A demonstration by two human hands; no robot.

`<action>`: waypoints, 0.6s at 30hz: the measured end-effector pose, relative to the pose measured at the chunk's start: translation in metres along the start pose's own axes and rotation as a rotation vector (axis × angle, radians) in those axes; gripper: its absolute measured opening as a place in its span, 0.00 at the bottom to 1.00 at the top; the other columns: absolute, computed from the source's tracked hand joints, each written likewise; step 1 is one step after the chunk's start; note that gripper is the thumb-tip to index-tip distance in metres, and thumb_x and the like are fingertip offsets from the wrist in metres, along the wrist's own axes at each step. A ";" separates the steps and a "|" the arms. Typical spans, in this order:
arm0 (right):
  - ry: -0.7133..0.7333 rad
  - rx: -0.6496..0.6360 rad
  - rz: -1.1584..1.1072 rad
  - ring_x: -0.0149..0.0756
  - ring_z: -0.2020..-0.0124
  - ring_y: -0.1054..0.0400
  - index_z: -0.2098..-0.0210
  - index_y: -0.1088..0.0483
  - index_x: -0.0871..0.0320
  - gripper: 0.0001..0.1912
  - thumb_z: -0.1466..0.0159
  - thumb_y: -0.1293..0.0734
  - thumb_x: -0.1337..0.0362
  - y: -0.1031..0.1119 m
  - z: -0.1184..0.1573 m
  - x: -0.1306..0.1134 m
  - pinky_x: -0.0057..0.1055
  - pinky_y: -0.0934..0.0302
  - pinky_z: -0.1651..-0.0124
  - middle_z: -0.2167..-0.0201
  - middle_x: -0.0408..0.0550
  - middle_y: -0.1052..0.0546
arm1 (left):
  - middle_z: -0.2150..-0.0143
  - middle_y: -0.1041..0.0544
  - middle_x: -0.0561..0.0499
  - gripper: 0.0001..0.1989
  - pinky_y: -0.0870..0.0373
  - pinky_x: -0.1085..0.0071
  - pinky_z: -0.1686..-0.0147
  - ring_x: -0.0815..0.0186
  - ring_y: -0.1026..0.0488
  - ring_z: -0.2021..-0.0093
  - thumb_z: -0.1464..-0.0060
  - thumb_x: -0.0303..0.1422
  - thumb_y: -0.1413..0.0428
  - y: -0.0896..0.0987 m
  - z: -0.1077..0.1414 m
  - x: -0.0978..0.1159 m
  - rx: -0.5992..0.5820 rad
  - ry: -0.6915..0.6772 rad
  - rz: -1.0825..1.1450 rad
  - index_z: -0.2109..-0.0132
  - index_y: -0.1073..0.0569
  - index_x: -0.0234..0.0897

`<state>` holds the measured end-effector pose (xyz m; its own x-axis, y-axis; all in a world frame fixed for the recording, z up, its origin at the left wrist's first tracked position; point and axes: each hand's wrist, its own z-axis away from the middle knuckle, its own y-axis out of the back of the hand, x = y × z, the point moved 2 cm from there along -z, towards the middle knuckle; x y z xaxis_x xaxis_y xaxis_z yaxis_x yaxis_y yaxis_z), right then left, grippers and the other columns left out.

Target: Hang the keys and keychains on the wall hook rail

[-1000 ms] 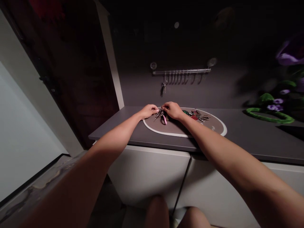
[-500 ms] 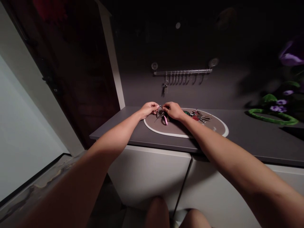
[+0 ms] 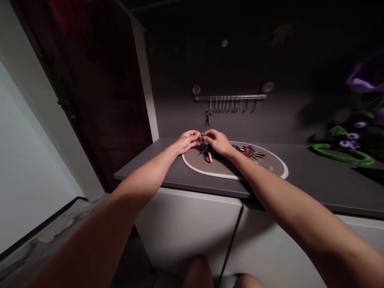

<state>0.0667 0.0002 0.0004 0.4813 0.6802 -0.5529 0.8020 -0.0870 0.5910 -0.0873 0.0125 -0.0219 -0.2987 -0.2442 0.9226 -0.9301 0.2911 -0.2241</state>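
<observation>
Both hands meet above the left part of an oval brown mat point(image 3: 223, 170) with a white rim. My left hand point(image 3: 188, 141) pinches a bunch of keys point(image 3: 203, 150) near its top, where a small metal ring shows. From the other side, the fingertips of my right hand point(image 3: 216, 141) close on the same bunch. A pink tag point(image 3: 210, 156) dangles beneath the fingers. Further right on the mat lies a pile of keys point(image 3: 253, 152) with a red tag point(image 3: 247, 155) among them. Fingers partly hide the ring.
A clear rail point(image 3: 231, 97) with several hooks is fixed on the dark wall, and one small set of keys point(image 3: 210, 117) hangs at its left end. Purple flowers point(image 3: 349, 142) with a green fuzzy loop point(image 3: 343, 159) stand at the right. A dark door point(image 3: 102, 100) is at the left.
The view has tilted slightly, so the counter sits a little lower. Both hands keep hold of the key bunch; its keys have turned and hang closer together.
</observation>
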 end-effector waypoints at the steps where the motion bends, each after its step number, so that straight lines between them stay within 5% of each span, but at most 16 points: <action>1: -0.002 -0.004 -0.045 0.30 0.67 0.34 0.63 0.31 0.60 0.10 0.43 0.38 0.63 0.000 0.000 0.000 0.28 0.41 0.60 0.67 0.45 0.25 | 0.72 0.28 0.53 0.07 0.32 0.72 0.65 0.74 0.30 0.71 0.51 0.29 0.42 0.000 0.000 0.000 -0.003 0.001 0.007 0.67 0.33 0.31; 18: 0.025 0.004 -0.296 0.28 0.73 0.38 0.70 0.33 0.60 0.10 0.46 0.36 0.58 -0.008 -0.006 0.015 0.26 0.43 0.68 0.74 0.43 0.30 | 0.71 0.27 0.52 0.09 0.32 0.70 0.64 0.72 0.29 0.69 0.54 0.31 0.40 -0.003 0.002 0.000 -0.053 0.016 0.022 0.67 0.32 0.31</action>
<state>0.0654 0.0156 -0.0088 0.2171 0.6944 -0.6861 0.9077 0.1148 0.4035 -0.0849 0.0099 -0.0217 -0.3149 -0.2228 0.9226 -0.9106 0.3449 -0.2275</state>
